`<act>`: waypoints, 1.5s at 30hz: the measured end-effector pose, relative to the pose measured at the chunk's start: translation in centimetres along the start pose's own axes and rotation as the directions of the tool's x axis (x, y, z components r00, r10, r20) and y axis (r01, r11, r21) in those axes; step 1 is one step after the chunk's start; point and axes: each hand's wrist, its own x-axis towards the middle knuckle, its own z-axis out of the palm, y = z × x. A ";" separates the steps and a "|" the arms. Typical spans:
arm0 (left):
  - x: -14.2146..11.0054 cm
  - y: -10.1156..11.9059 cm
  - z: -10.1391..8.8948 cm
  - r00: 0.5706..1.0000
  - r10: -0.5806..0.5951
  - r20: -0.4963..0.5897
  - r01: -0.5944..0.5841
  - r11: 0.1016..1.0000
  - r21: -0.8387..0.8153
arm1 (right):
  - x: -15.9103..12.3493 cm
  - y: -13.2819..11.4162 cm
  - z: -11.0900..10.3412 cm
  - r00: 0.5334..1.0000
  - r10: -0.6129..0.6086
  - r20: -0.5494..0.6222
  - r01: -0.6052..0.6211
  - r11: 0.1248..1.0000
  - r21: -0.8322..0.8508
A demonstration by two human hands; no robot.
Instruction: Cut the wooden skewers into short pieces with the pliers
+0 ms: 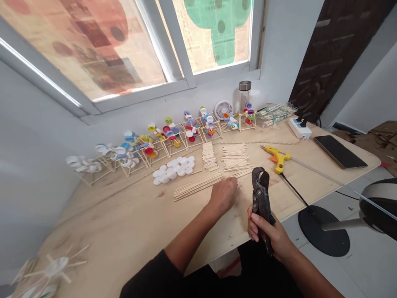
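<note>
My right hand (268,231) grips a black hand cutter (261,196), which looks like a pipe cutter, with its jaws upward above the table's front edge. My left hand (225,193) is closed beside a bundle of long thin wooden sticks (195,187); whatever is in its fingers is hidden. Behind it lie two piles of short cut sticks, a narrow pile (210,157) and a wider pile (235,158). White plastic bottle caps (174,169) are grouped to the left of the sticks.
Stick frames with colourful cap wheels (167,134) line the wall. A yellow glue gun (278,157), a phone (339,152) and a power strip (300,128) are on the right. A small fan (223,110) and a bottle (245,97) stand behind. A stick wheel (56,267) lies front left.
</note>
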 end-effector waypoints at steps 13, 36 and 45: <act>4.2 0.2 0.4 0.972 -0.003 -0.233 0.010 0.999 0.031 | -0.2 0.4 -0.5 0.998 -0.041 0.051 0.039 0.999 0.036; -7.6 -9.2 4.4 0.855 -0.333 -0.397 0.375 0.926 0.030 | -0.5 0.6 -0.3 0.995 -0.075 0.058 0.078 0.996 -0.047; -7.9 -9.3 4.7 0.850 -0.297 -0.436 0.336 0.942 0.013 | -0.7 0.9 0.0 0.994 -0.101 0.035 0.103 0.993 -0.063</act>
